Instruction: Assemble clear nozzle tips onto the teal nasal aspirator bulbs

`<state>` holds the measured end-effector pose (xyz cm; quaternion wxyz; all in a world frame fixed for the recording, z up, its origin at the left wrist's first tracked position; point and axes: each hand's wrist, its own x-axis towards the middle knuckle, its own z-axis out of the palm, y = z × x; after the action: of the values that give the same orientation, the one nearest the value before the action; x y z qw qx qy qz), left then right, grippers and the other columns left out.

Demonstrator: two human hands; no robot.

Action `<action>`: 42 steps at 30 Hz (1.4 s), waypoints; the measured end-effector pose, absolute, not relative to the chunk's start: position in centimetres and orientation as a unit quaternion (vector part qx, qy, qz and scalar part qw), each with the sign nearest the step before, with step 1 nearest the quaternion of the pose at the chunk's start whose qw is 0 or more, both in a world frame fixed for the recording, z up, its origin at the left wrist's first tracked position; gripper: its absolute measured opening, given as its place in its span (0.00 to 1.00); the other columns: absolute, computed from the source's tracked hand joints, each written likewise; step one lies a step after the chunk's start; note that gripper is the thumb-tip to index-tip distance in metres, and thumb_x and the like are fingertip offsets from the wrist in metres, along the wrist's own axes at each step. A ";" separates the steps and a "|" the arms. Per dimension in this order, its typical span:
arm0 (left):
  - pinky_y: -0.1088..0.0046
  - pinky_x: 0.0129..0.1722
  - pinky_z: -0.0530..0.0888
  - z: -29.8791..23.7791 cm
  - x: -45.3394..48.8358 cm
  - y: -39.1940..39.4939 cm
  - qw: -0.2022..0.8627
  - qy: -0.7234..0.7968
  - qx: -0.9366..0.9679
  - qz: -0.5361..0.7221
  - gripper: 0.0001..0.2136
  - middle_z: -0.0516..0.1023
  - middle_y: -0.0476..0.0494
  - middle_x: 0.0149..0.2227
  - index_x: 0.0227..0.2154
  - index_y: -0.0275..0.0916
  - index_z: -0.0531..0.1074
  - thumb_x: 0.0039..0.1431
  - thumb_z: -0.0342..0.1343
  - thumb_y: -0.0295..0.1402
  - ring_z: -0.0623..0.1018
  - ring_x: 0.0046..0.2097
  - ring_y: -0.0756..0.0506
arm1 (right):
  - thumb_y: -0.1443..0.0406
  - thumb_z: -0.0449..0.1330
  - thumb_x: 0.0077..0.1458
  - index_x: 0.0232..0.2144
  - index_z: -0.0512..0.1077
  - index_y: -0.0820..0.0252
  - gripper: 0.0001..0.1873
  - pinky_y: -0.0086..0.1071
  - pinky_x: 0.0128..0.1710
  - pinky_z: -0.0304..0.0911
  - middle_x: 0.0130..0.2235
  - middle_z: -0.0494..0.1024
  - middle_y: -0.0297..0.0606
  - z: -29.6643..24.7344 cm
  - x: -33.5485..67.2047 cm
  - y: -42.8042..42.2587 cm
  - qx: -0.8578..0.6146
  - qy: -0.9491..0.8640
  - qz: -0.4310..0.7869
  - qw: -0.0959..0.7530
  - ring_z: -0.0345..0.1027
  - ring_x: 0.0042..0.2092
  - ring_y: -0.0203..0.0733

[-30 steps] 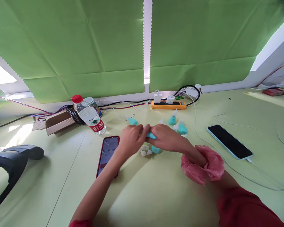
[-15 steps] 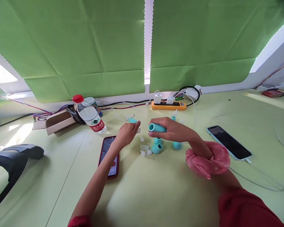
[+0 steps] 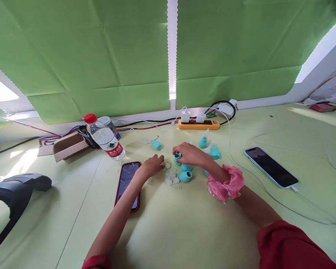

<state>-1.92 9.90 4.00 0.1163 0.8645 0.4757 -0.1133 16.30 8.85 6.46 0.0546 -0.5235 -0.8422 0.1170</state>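
Note:
My right hand [image 3: 189,153] reaches over the table with its fingers around a teal rubber bulb [image 3: 177,160], whose round mouth faces up. Two more open teal bulbs stand close by, the nearest one [image 3: 185,176] with its mouth turned right. My left hand [image 3: 151,166] is low over the table, fingers apart and loosely bent, with nothing visible in them. Just beyond its fingertips lies a small white piece [image 3: 167,164]. Clear tubes [image 3: 170,175] and other small white pieces are in front of the bulbs. A teal bulb with a nozzle [image 3: 156,145] lies behind my left hand.
Nozzled teal bulbs [image 3: 203,142] are behind my right hand. A phone with a timer [image 3: 126,181] lies under my left forearm; another phone [image 3: 270,167] charges at right. A water bottle [image 3: 108,142], cardboard box [image 3: 70,146] and orange power strip [image 3: 198,124] line the back.
My right hand has lowered the teal bulb and moved slightly left, turning its mouth upward. My left hand has dropped toward the white pieces, and the clear piece at its fingertips no longer shows there.

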 end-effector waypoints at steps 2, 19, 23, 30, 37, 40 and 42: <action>0.73 0.39 0.66 4.6 -2.4 10.0 0.124 0.460 0.872 -0.112 0.12 0.68 0.42 0.42 0.44 0.40 0.60 0.57 0.44 0.37 0.72 0.42 0.46 | 0.71 0.55 0.43 0.37 0.69 0.60 0.15 0.28 0.32 0.53 0.35 0.72 0.40 6.1 16.3 8.8 -0.520 -0.845 0.114 0.044 0.64 0.40 0.43; 0.72 0.32 0.68 5.4 -1.5 8.1 0.033 0.479 0.862 -0.165 0.15 0.72 0.39 0.34 0.34 0.35 0.68 0.45 0.44 0.14 0.74 0.37 0.44 | 0.59 0.57 0.45 0.34 0.69 0.59 0.13 0.30 0.30 0.58 0.30 0.75 0.35 10.9 17.9 7.4 -0.573 -0.798 0.089 0.166 0.67 0.31 0.39; 0.74 0.34 0.67 5.2 -1.0 9.6 -0.003 0.451 0.888 -0.088 0.18 0.70 0.42 0.38 0.42 0.40 0.64 0.49 0.42 0.16 0.72 0.38 0.47 | 0.59 0.57 0.46 0.33 0.70 0.59 0.12 0.29 0.30 0.60 0.29 0.75 0.35 11.9 19.0 7.2 -0.579 -0.778 0.086 0.230 0.68 0.31 0.38; 0.59 0.38 0.67 3.3 0.3 14.3 -0.091 0.465 0.880 -0.023 0.21 0.66 0.35 0.45 0.41 0.38 0.66 0.44 0.46 0.13 0.64 0.49 0.35 | 0.60 0.58 0.45 0.32 0.71 0.60 0.11 0.28 0.29 0.63 0.28 0.76 0.36 12.6 19.3 6.4 -0.562 -0.771 0.100 0.281 0.69 0.30 0.37; 0.64 0.39 0.70 5.7 -0.5 9.3 -0.146 0.422 0.883 0.144 0.18 0.62 0.37 0.51 0.47 0.40 0.61 0.53 0.43 0.19 0.64 0.48 0.40 | 0.55 0.55 0.48 0.24 0.71 0.64 0.17 0.29 0.28 0.63 0.22 0.73 0.37 12.6 17.9 5.2 -0.521 -0.746 0.174 0.377 0.66 0.25 0.35; 0.63 0.39 0.70 7.3 -0.7 4.0 -0.202 0.304 0.865 0.345 0.15 0.63 0.36 0.49 0.43 0.40 0.64 0.53 0.48 0.23 0.63 0.50 0.39 | 0.53 0.52 0.51 0.32 0.72 0.64 0.20 0.29 0.28 0.63 0.26 0.74 0.38 12.3 16.9 3.3 -0.479 -0.722 0.307 0.393 0.67 0.28 0.36; 0.64 0.38 0.71 7.9 -0.6 1.1 -0.254 0.213 0.855 0.399 0.12 0.66 0.38 0.43 0.37 0.40 0.67 0.49 0.52 0.22 0.64 0.50 0.38 | 0.54 0.51 0.51 0.41 0.68 0.62 0.21 0.30 0.31 0.64 0.31 0.74 0.38 11.7 16.3 1.5 -0.429 -0.707 0.407 0.387 0.68 0.32 0.37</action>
<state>-0.63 1.06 7.89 -0.2543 0.8550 0.2132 0.3985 16.29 1.50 11.67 0.3868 -0.4294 -0.7073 0.4071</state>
